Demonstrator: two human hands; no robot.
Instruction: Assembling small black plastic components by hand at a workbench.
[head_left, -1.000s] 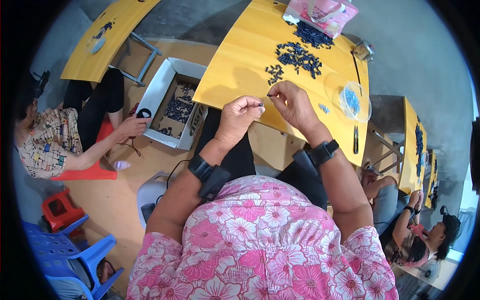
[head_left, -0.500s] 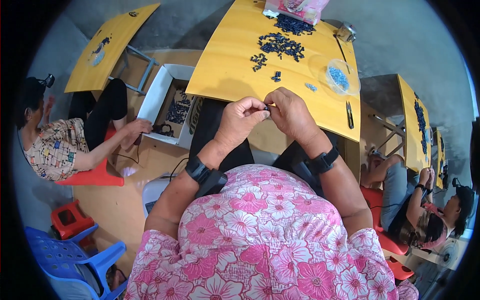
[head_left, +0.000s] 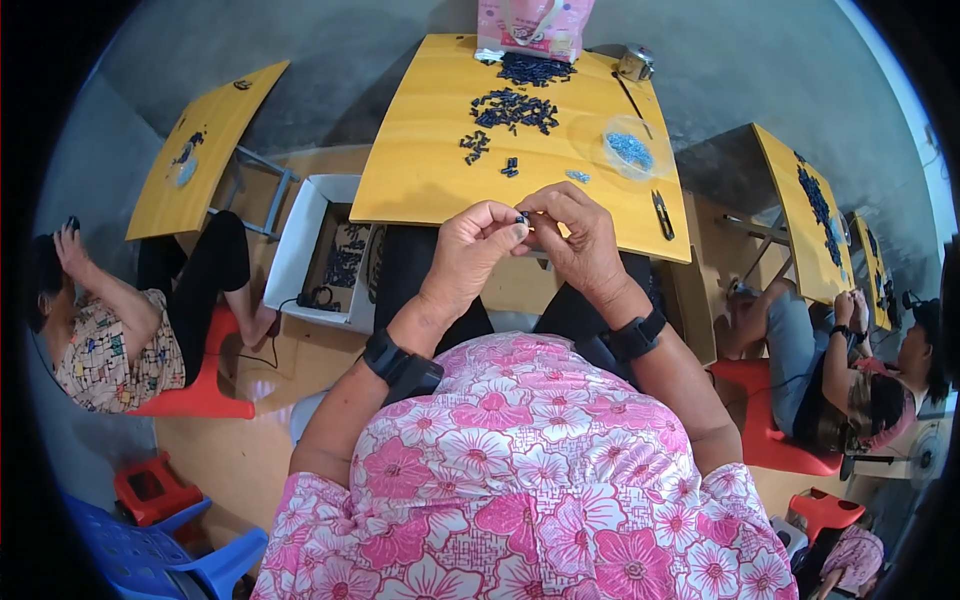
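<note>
Yellow desk (head_left: 420,180), upper centre: dark parts (head_left: 512,108), bowl (head_left: 630,150). Grey floor. Left hand (head_left: 470,250) and right hand (head_left: 575,240) pinch small part (head_left: 521,217), centre frame. Desk now higher than earlier.

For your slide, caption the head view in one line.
Both hands, left hand and right hand, pinch a small dark part above a yellow table.

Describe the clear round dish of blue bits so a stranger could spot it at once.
Start at the big yellow table in front of the person. Toward its right side sits the clear dish, beyond the right hand. Unlike the loose dark pieces nearby, it is round, see-through and holds light blue bits.
</note>
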